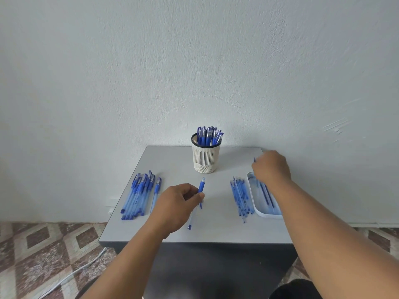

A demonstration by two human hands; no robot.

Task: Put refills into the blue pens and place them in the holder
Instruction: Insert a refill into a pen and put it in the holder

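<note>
Left hand (174, 203) pinches a blue pen (197, 202) above the table (181, 229) centre. Right hand (271, 167) grips a refill (254, 159) over the tray (258, 209) (holder (206, 157) behind, part-filled).

Grey table (172, 160) with holder (206, 157), tray (267, 214), loose pens (138, 194).

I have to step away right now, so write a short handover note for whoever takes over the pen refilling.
Left hand grips one blue pen over the table.
Right hand pinches a refill above the white tray, where more refills lie.
Done: a batch of capped pens stands in the holder.
Left: a pile of pens at the table's left, and loose refills beside the tray. Insert the held refill, then place that pen in the holder.
</note>
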